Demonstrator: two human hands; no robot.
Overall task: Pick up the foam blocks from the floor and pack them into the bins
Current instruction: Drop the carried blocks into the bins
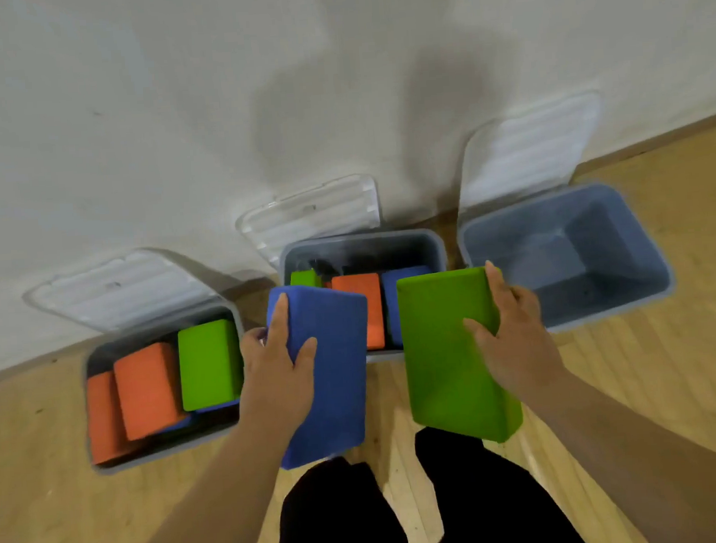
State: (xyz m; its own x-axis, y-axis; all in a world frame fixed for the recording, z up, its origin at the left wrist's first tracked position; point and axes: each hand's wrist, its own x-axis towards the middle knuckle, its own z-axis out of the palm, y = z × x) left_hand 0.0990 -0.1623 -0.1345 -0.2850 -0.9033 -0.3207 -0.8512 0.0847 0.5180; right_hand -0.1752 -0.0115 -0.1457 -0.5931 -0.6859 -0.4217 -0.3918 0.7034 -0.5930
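Note:
My left hand [275, 372] grips a blue foam block [334, 383] in front of the middle bin [439, 244]. My right hand [511, 337] grips a green foam block [442, 350] beside it. Both blocks are held in the air above the floor. The middle bin holds an orange block [360, 300], a blue block [392, 294] and a small green one [304, 278]. The left bin [165, 452] holds two orange blocks [144, 392], a green block [208, 364] and blue ones underneath. The right bin [567, 256] holds nothing.
Three grey bins stand in a row against a white wall [208, 91], each with a clear lid [314, 215] leaning back on the wall. Wooden floor [651, 369] lies all around. My legs in black trousers [344, 518] show below the blocks.

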